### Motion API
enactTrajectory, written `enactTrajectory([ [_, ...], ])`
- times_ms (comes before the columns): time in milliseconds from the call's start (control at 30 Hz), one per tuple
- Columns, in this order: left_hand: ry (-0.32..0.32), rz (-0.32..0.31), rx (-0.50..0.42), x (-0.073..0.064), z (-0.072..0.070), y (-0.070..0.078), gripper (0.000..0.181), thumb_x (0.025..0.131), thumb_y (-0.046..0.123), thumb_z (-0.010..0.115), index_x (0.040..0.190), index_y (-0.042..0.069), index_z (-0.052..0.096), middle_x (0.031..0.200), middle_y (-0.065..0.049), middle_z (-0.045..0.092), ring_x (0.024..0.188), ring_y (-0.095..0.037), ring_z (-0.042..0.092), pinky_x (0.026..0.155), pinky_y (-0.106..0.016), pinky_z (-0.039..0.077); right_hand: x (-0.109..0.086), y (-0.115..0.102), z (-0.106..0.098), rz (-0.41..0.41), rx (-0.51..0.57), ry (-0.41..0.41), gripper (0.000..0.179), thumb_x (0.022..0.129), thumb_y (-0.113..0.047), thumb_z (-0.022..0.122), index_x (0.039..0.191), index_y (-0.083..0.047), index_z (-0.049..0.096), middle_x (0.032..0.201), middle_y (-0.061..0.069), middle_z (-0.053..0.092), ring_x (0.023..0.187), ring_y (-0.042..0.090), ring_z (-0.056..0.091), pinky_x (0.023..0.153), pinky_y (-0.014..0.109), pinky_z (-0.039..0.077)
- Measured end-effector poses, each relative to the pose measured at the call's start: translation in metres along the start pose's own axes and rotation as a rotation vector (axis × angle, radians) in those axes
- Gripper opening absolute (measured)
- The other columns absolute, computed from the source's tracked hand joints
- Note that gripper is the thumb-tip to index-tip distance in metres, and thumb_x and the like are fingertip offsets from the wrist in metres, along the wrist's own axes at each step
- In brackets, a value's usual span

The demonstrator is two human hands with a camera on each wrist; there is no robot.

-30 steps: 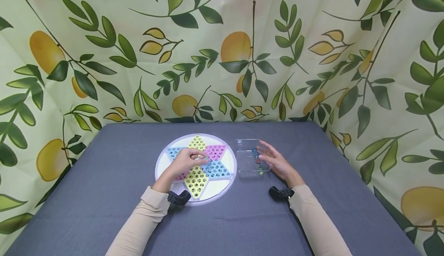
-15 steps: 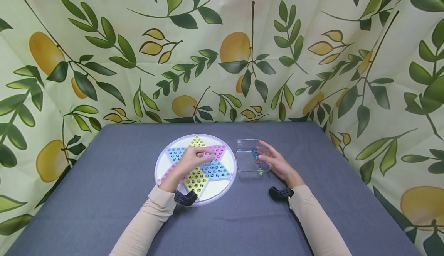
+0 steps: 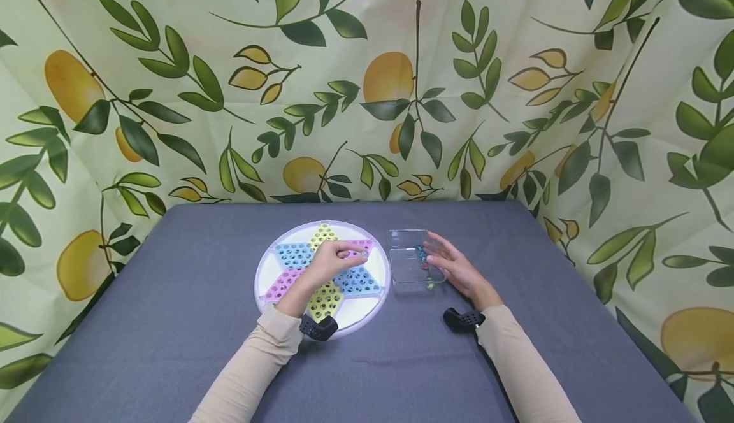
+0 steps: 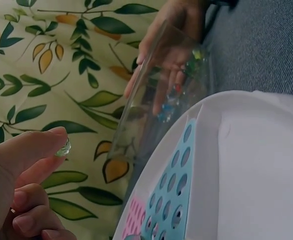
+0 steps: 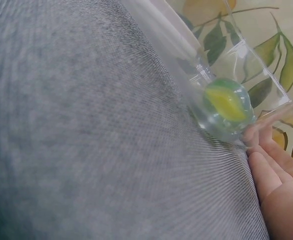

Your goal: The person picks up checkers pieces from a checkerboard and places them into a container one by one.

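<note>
A: Left hand?
B: Left hand (image 3: 329, 264) is narrow: thumb and forefinger pinch a small clear-green glass marble (image 4: 64, 147), other fingers curled toward the palm.
A: Marble position?
B: Up in the air, above the round white board (image 3: 351, 311) with the perforated yellow, pink and blue star. Head view puts it over the upper-right pink section.
A: Right hand?
B: Right hand (image 3: 459, 270) is fairly wide, fingers loosely extended at the right side of the clear rectangular plastic box (image 3: 404, 265). Can't tell how firmly it presses.
A: Box contents?
B: Blue, red and green marbles, bunched toward the right side. Right wrist view shows a round green-yellow glass marble (image 5: 227, 106) up close.
A: Layout?
B: Box just beside the board, both on dark grey-blue cloth (image 3: 172, 321).
</note>
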State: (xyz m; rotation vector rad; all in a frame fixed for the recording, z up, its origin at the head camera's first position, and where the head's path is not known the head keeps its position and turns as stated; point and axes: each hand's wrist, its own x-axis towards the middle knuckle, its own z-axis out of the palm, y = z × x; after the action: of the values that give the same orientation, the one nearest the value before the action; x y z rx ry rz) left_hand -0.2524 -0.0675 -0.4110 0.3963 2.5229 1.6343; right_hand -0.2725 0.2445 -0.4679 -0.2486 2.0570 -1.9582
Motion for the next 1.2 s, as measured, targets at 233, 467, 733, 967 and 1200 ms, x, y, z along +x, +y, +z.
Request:
enactTrajectory([
  [233, -0.009, 0.077, 0.024, 0.003, 0.01, 0.002, 0.029, 0.083, 0.018, 0.074, 0.108, 0.004, 0.072, 0.131, -0.02, 0.061, 0.1, -0.014, 0.065, 0.071, -0.01, 0.045, 0.001, 0.0, 0.0, 0.001, 0.018, 0.01, 0.071, 0.096, -0.015, 0.057, 0.154, -0.02, 0.017, 0.162, 0.016, 0.018, 0.153, 0.032, 0.011, 0.123, 0.055, 0.005],
  [467, -0.035, 0.112, -0.005, 0.006, 0.019, 0.004, 0.03, 0.081, 0.015, 0.074, 0.106, 0.0, 0.072, 0.087, -0.012, 0.066, 0.058, -0.001, 0.04, 0.052, -0.013, 0.036, 0.001, 0.001, -0.001, -0.022, 0.008, -0.009, 0.071, 0.097, -0.014, 0.055, 0.155, -0.017, 0.014, 0.161, 0.019, 0.015, 0.152, 0.035, 0.009, 0.122, 0.056, 0.005],
  [733, -0.061, 0.162, 0.038, 0.009, 0.031, 0.006, 0.03, 0.083, 0.018, 0.073, 0.107, -0.001, 0.071, 0.057, 0.008, 0.031, 0.053, -0.004, 0.027, 0.05, -0.015, 0.025, 0.001, 0.001, -0.001, -0.024, 0.003, -0.008, 0.072, 0.098, -0.013, 0.054, 0.155, -0.014, 0.011, 0.162, 0.02, 0.014, 0.152, 0.036, 0.007, 0.122, 0.056, 0.005],
  [967, -0.086, 0.139, 0.005, 0.01, 0.038, 0.01, 0.031, 0.084, 0.017, 0.072, 0.11, 0.0, 0.07, 0.056, 0.007, 0.028, 0.051, -0.005, 0.025, 0.047, -0.015, 0.022, 0.001, 0.003, -0.001, -0.031, 0.012, -0.003, 0.07, 0.098, -0.011, 0.053, 0.155, -0.014, 0.012, 0.161, 0.02, 0.015, 0.152, 0.035, 0.008, 0.123, 0.055, 0.008],
  [1200, -0.077, 0.158, 0.008, 0.012, 0.044, 0.01, 0.031, 0.084, 0.017, 0.072, 0.109, -0.002, 0.07, 0.057, 0.008, 0.028, 0.052, -0.005, 0.025, 0.047, -0.016, 0.023, 0.002, 0.002, 0.0, -0.023, 0.002, 0.009, 0.07, 0.098, -0.01, 0.053, 0.155, -0.015, 0.013, 0.161, 0.02, 0.015, 0.152, 0.034, 0.009, 0.123, 0.055, 0.009],
])
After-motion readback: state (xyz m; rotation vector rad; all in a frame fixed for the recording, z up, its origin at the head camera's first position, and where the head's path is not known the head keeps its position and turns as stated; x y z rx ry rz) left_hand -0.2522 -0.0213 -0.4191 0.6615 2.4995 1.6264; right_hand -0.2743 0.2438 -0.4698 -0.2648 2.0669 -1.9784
